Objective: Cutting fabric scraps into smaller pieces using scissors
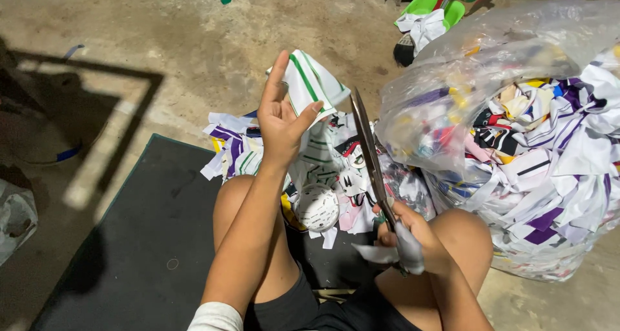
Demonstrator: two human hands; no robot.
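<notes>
From the head camera, the left hand [282,114] is raised upright in front of the knees, forearm rising from the lap, its fingers [279,72] stretched up and the thumb pressing a white fabric scrap with green stripes [311,80] against the palm, so the scrap stands just behind the hand. The right hand [408,237] rests low over the right knee, its fingers closed around the handles of long grey metal scissors [367,144], whose blades point up and away, shut together, the tip just beside the striped scrap. A pale grey rag [402,248] lies across that hand. Between the knees sits a heap of white, purple and green fabric offcuts [323,169] on a dark grey floor mat [148,240]. To the right stands a large clear plastic bag stuffed with multicoloured fabric cuttings [516,131]. The floor is bare, stained concrete [194,40]; a bright green plastic dustpan [426,3] lies at the far edge.
</notes>
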